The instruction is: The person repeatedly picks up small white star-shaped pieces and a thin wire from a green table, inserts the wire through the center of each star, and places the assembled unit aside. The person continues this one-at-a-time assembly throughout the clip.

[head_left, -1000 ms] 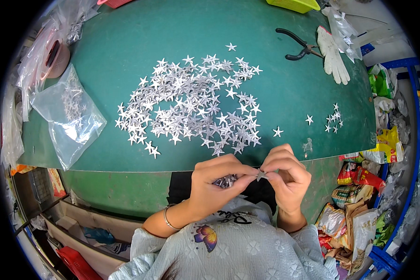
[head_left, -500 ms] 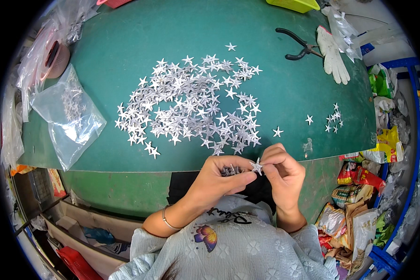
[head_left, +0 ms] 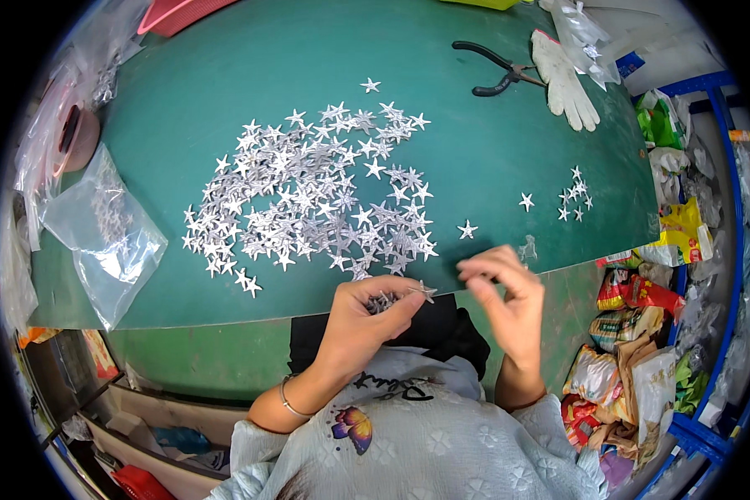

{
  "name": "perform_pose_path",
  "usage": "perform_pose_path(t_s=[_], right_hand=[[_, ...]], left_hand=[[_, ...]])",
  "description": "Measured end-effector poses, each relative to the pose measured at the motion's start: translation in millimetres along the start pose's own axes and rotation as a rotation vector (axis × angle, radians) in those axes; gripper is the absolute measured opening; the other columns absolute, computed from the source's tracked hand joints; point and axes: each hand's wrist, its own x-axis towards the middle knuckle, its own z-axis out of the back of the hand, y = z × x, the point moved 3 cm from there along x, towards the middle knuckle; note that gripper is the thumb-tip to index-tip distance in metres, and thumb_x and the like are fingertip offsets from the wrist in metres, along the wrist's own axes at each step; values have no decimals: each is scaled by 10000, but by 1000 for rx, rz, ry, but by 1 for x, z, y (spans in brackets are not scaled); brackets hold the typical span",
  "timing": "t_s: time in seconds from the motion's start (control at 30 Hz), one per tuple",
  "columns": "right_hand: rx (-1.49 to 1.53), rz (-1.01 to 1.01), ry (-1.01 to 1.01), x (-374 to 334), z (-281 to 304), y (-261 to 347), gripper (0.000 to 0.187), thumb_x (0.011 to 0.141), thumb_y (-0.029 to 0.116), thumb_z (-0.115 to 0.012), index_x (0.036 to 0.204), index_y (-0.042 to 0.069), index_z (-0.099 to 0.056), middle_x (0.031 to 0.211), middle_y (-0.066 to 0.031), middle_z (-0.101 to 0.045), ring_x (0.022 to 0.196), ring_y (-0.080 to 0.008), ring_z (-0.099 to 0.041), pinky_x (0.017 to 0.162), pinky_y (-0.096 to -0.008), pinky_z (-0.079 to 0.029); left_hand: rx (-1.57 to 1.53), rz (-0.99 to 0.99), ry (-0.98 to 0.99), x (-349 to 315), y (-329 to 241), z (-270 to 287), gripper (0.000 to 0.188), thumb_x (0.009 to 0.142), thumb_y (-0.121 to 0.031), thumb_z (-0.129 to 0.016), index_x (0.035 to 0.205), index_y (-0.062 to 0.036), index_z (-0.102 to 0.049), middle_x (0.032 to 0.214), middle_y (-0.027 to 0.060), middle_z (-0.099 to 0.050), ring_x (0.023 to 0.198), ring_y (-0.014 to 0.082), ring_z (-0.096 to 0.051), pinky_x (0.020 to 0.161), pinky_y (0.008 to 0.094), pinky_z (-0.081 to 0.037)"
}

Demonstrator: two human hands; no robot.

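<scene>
My left hand (head_left: 360, 315) is closed around several small silver starfish pieces (head_left: 381, 302) at the table's near edge. One starfish piece (head_left: 424, 291) sticks out between its thumb and forefinger. To the right, apart from it, my right hand (head_left: 508, 304) has its fingers spread and curved, with nothing visible in them. Beyond my hands spreads a large pile of silver starfish pieces (head_left: 308, 196). A single starfish (head_left: 467, 229) lies on the table just past my right hand, another (head_left: 526, 201) farther right, beside a small cluster (head_left: 576, 196).
Pliers with black handles (head_left: 498, 67) and a white glove (head_left: 565, 83) lie at the far right of the green table (head_left: 250, 75). A clear bag (head_left: 112, 242) with starfish and a pink basket (head_left: 79, 142) are on the left. Packages crowd a blue rack (head_left: 735, 275) at right.
My right hand has let go of the starfish and drawn away to the right. The left hand still holds it at its fingertips. The whole view has shifted slightly.
</scene>
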Motion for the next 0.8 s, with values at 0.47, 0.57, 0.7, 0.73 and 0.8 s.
perform_pose_path(t_s=[0.47,0.57,0.7,0.73,0.8], right_hand=[[35,13,-20,-4,13,-4,114,697,-25,-666,803,-4,-630,777,-79,-621,744,-183,-547,688,-282,-419],[67,0,-49,-6,14,-7,122,686,-33,-669,798,-7,-629,781,-84,-619,753,-188,-547,690,-287,-418],[-49,-44,-166,-3,29,-21,95,697,-27,-657,785,-2,-632,777,-80,-610,758,-188,-537,694,-292,-413],[-114,-45,-219,-1,33,-26,87,701,-24,-654,782,0,-634,774,-77,-607,757,-188,-533,694,-294,-411],[-284,-34,-240,4,36,-33,91,695,11,-673,780,13,-641,801,-71,-586,781,-214,-513,717,-313,-396]], left_hand=[[321,-140,16,23,10,-34,97,825,-65,-613,840,27,-637,600,-37,-496,508,14,-392,442,176,-283],[334,-153,67,27,10,-41,111,828,-70,-609,865,30,-641,602,-36,-491,506,17,-389,442,178,-284],[342,-170,43,29,11,-42,132,828,-66,-604,907,32,-643,602,-33,-482,502,20,-384,440,179,-282],[360,-154,41,29,10,-41,137,828,-62,-602,918,33,-642,601,-33,-479,501,21,-383,440,178,-280],[380,-124,37,27,8,-39,146,828,-58,-600,933,37,-639,598,-34,-471,498,23,-378,437,179,-274]])
